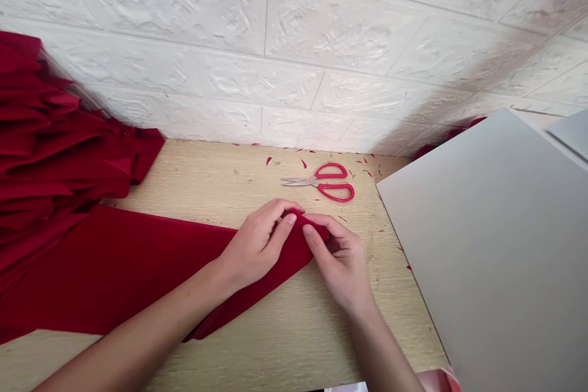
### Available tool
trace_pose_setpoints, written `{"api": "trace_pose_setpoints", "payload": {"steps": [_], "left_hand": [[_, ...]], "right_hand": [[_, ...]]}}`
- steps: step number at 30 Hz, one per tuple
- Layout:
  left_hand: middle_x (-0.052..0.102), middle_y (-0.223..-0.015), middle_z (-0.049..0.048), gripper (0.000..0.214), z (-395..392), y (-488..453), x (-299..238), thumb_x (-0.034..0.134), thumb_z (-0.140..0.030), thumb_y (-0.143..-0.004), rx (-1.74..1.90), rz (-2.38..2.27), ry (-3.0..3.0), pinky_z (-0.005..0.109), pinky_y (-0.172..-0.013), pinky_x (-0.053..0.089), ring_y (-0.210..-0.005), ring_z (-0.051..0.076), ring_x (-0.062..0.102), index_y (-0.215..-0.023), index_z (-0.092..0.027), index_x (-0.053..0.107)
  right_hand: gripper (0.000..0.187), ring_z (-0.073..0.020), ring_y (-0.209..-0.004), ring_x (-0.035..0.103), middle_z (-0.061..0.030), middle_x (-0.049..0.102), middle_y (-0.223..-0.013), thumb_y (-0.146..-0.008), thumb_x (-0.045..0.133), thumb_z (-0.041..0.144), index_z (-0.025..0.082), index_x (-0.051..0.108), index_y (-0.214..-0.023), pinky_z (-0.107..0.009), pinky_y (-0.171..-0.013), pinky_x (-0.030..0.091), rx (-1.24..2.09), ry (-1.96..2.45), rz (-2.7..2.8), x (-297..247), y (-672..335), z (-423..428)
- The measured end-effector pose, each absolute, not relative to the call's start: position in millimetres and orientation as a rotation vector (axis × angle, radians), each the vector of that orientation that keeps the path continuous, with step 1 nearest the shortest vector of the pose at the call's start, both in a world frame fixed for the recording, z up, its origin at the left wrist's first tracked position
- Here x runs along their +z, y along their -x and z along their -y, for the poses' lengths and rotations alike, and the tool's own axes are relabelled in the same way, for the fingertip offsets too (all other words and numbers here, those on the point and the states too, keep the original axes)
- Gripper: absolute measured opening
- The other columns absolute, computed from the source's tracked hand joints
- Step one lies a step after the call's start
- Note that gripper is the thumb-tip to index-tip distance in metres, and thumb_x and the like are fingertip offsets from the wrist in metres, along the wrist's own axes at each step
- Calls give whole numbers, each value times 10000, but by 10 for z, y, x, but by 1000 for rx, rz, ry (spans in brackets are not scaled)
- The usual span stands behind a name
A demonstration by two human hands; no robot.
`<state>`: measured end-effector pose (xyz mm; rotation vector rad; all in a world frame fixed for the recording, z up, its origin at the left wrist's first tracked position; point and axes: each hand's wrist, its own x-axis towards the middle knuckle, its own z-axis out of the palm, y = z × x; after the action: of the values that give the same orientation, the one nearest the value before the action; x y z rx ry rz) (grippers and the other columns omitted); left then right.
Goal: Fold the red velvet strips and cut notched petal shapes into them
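Left hand and right hand pinch the end of the red strip

Both hands grasp the gathered end, fingertips and thumbs closing on the cloth from either side, neither clenched into a fist; the strip lies flat and taut across the wooden table, running back to a ruffled red pile; scissors rest just beyond the hands, blades pointing left, among red snippets; a grey board stands well to the right.
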<state>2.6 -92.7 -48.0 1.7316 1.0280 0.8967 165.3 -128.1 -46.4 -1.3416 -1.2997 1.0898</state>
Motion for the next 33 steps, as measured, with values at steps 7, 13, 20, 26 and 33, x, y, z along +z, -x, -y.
{"api": "trace_pose_setpoints", "payload": {"steps": [7, 13, 20, 26, 33], "left_hand": [[668, -880, 18, 172, 899, -29, -525, 530, -324, -971, 950, -1074, -1525, 264, -733, 484, -789, 141, 609, -935, -185, 625], [645, -797, -3, 191, 854, 2, -531, 595, -358, -924, 956, -1117, -1387, 237, -655, 461, -724, 126, 570, -854, -184, 630], [613, -721, -13, 238, 823, 36, -570, 642, -408, -878, 951, -1131, -1265, 228, -571, 421, -643, 117, 530, -808, -182, 617], [597, -743, -16, 236, 799, 57, -538, 602, -397, -909, 922, -1106, -1349, 229, -616, 438, -672, 116, 536, -819, -179, 588], [658, -852, 11, 257, 792, 101, -511, 526, -416, -961, 803, -1023, -1536, 260, -702, 460, -780, 146, 586, -956, -186, 639]], "right_hand": [[152, -181, -890, 706, -48, 762, -994, -924, 644, 330, 235, 738, -997, -277, -756, 583, 1075, 1359, 1318, -467, -1632, 1250], [182, -146, -722, 672, -28, 745, -892, -924, 637, 383, 220, 693, -983, -233, -605, 552, 1097, 1387, 1280, -457, -1604, 1257], [243, -161, -699, 672, -45, 750, -856, -910, 645, 442, 207, 703, -933, -262, -617, 565, 1090, 1413, 1232, -483, -1614, 1239], [204, -176, -752, 694, -58, 768, -884, -922, 644, 398, 213, 717, -968, -296, -679, 584, 1045, 1394, 1244, -552, -1630, 1259], [193, -181, -834, 704, -54, 767, -956, -933, 637, 379, 219, 724, -998, -291, -743, 571, 1059, 1372, 1310, -573, -1638, 1276]]}}
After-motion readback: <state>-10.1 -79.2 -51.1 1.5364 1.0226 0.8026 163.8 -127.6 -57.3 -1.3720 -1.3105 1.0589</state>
